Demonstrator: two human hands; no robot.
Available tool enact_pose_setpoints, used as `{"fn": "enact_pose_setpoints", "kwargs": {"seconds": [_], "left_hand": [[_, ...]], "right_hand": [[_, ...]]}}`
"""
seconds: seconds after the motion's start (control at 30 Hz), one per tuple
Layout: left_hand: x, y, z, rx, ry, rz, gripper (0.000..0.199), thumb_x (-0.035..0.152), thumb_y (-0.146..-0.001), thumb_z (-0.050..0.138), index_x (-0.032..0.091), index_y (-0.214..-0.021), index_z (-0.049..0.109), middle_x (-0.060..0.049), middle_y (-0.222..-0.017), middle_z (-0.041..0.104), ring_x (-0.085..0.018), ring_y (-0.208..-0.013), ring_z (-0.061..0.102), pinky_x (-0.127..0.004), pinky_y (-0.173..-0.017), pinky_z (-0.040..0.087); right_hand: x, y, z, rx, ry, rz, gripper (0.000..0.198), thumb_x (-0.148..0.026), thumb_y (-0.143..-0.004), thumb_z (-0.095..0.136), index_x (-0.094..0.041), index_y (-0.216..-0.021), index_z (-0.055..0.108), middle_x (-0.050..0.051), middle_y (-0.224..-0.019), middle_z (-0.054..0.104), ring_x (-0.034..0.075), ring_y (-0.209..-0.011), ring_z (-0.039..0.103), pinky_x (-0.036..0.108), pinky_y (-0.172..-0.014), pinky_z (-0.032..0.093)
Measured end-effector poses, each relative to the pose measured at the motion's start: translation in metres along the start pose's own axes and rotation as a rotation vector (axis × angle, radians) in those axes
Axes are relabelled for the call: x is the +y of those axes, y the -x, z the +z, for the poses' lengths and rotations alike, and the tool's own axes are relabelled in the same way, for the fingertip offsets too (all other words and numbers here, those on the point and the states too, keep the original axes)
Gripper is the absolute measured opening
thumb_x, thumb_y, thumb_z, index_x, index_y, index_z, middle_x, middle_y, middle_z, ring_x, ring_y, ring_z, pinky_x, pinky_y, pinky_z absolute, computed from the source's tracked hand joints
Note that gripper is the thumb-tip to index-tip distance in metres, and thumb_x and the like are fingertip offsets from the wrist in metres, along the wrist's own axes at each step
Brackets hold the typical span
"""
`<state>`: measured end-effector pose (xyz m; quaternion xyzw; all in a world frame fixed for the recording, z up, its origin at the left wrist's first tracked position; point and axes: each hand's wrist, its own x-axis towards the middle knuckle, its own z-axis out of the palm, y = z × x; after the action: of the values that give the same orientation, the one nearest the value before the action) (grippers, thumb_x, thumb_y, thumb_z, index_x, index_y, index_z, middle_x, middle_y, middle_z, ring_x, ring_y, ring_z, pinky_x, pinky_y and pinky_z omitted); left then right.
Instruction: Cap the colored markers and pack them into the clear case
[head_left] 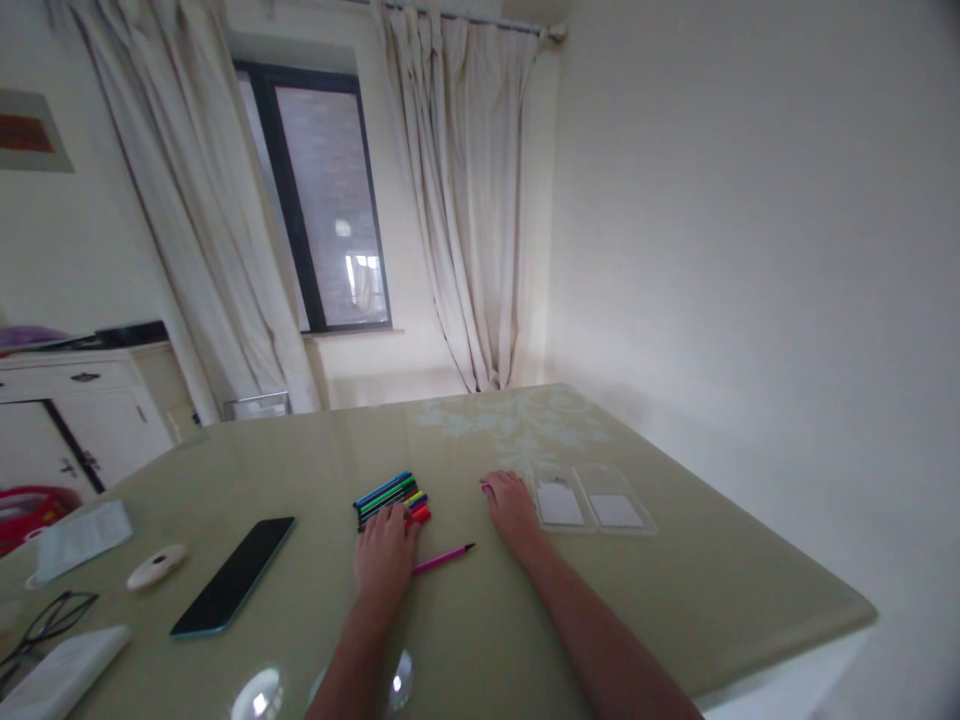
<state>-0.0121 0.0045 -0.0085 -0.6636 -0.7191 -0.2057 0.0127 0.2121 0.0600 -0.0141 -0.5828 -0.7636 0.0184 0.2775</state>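
A row of colored markers, with blue, green, black, yellow and red among them, lies side by side on the table. My left hand rests on the near end of this row, its fingers laid over the markers beside a red one. Just right of that hand, a pink marker lies uncapped, its dark tip pointing right. My right hand is closed, palm down, with a small pink piece like a marker cap at its fingertips. Beside it sits an opened clear plastic case with white cards inside.
On the left of the glossy greenish table lie a dark phone, a white oval object, a face mask, eyeglasses and a white box-like item. A wall borders the right side; a curtained window stands behind.
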Motion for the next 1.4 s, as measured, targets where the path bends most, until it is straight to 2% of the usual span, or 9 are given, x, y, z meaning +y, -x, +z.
{"fn": "enact_pose_setpoints", "kwargs": {"seconds": [0.2, 0.37, 0.53, 0.67, 0.93, 1.07, 1.13, 1.2, 1.4], "left_hand": [[0.004, -0.001, 0.007, -0.069, 0.011, 0.106, 0.012, 0.026, -0.096, 0.057, 0.02, -0.098, 0.068, -0.007, -0.107, 0.071, -0.027, -0.109, 0.063, -0.037, -0.095, 0.046], [0.011, -0.005, 0.006, -0.064, 0.078, 0.197, 0.018, 0.026, -0.099, 0.051, 0.02, -0.101, 0.068, -0.011, -0.115, 0.068, -0.028, -0.115, 0.061, -0.039, -0.099, 0.044], [0.022, 0.0, 0.004, -0.104, 0.211, 0.288, 0.024, 0.027, -0.105, 0.038, 0.023, -0.109, 0.062, -0.006, -0.11, 0.07, -0.02, -0.099, 0.069, -0.029, -0.085, 0.049], [0.027, 0.007, 0.002, -0.111, 0.283, 0.334, 0.026, 0.03, -0.106, 0.037, 0.024, -0.113, 0.062, -0.005, -0.113, 0.072, -0.019, -0.102, 0.069, -0.028, -0.087, 0.048], [0.024, 0.007, 0.001, -0.113, 0.279, 0.256, 0.028, 0.039, -0.104, 0.043, 0.027, -0.106, 0.067, -0.002, -0.095, 0.076, -0.021, -0.089, 0.072, -0.027, -0.074, 0.044], [0.014, 0.003, 0.009, -0.096, 0.291, 0.221, 0.031, 0.04, -0.102, 0.044, 0.024, -0.115, 0.067, -0.008, -0.117, 0.074, -0.025, -0.105, 0.07, -0.034, -0.088, 0.048], [0.011, 0.001, 0.015, -0.088, 0.311, 0.224, 0.034, 0.035, -0.101, 0.045, 0.02, -0.127, 0.062, -0.012, -0.132, 0.068, -0.026, -0.12, 0.064, -0.037, -0.099, 0.046], [0.011, 0.001, 0.02, -0.088, 0.334, 0.242, 0.035, 0.03, -0.1, 0.045, 0.018, -0.13, 0.059, -0.014, -0.135, 0.065, -0.026, -0.125, 0.061, -0.038, -0.104, 0.044], [0.017, 0.007, 0.019, -0.134, 0.387, 0.325, 0.024, 0.038, -0.099, 0.051, 0.021, -0.104, 0.066, -0.008, -0.106, 0.072, -0.023, -0.101, 0.066, -0.033, -0.087, 0.049]], "right_hand": [[-0.006, 0.007, -0.001, 0.062, -0.13, -0.127, 0.027, -0.022, -0.105, 0.047, -0.019, -0.116, 0.072, 0.008, -0.113, 0.073, 0.022, -0.11, 0.062, 0.032, -0.1, 0.044], [-0.018, 0.008, 0.01, -0.059, -0.153, -0.36, 0.026, -0.023, -0.103, 0.054, -0.024, -0.123, 0.071, 0.006, -0.116, 0.074, 0.021, -0.11, 0.065, 0.032, -0.099, 0.046], [-0.021, 0.01, 0.002, -0.024, -0.184, -0.389, 0.023, -0.027, -0.104, 0.055, -0.024, -0.118, 0.073, 0.007, -0.109, 0.076, 0.02, -0.104, 0.068, 0.033, -0.098, 0.047], [-0.018, 0.01, -0.001, -0.06, -0.303, -0.458, 0.024, -0.027, -0.104, 0.054, -0.021, -0.113, 0.075, 0.007, -0.108, 0.076, 0.018, -0.102, 0.068, 0.029, -0.094, 0.049], [-0.008, 0.005, 0.006, -0.059, -0.481, -0.39, 0.023, -0.027, -0.101, 0.057, -0.021, -0.103, 0.079, 0.005, -0.098, 0.078, 0.018, -0.095, 0.071, 0.028, -0.09, 0.051], [0.008, 0.001, -0.003, 0.051, -0.475, -0.231, 0.022, -0.026, -0.101, 0.057, -0.023, -0.099, 0.079, 0.004, -0.097, 0.077, 0.018, -0.094, 0.07, 0.028, -0.088, 0.05], [0.014, 0.001, -0.006, 0.083, -0.397, -0.16, 0.022, -0.024, -0.101, 0.056, -0.023, -0.099, 0.078, 0.005, -0.098, 0.075, 0.019, -0.096, 0.068, 0.029, -0.089, 0.049], [0.015, 0.001, -0.006, 0.081, -0.288, -0.122, 0.022, -0.023, -0.101, 0.057, -0.022, -0.098, 0.078, 0.006, -0.1, 0.073, 0.02, -0.101, 0.065, 0.03, -0.092, 0.048], [0.006, 0.004, 0.003, -0.063, -0.112, -0.116, 0.026, -0.013, -0.099, 0.051, -0.022, -0.099, 0.075, 0.006, -0.105, 0.07, 0.02, -0.106, 0.061, 0.027, -0.092, 0.044]]}}
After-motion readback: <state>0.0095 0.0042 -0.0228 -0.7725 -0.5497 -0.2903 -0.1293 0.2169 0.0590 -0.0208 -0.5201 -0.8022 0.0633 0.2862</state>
